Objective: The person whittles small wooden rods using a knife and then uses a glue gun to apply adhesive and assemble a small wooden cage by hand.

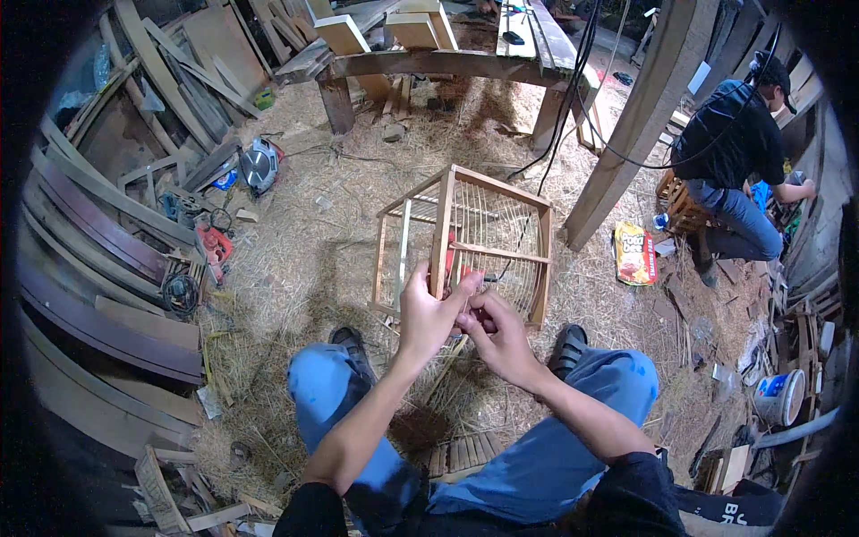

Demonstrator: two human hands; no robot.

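A small wooden cage (543, 240) with square bars and thin, close-set rods stands tilted on the ground between my feet. My left hand (428, 315) is closed around its near upright bar, the thumb reaching to the right. Close beside it, my right hand (503, 342) is pinched, fingertips nearly meeting the left hand's. What that pinch holds is too small and too covered to make out. Something red (450, 260) shows between the bars just above my hands; its kind is unclear.
A wooden bench (429, 63) with boards stands ahead, a timber post (626, 134) to its right. At right a co-worker (734, 143) sits near a red-yellow bag (634, 253) and white bucket (778, 396). At left lie a circular saw (259, 166), red power tool (213, 248) and curved planks (98, 295).
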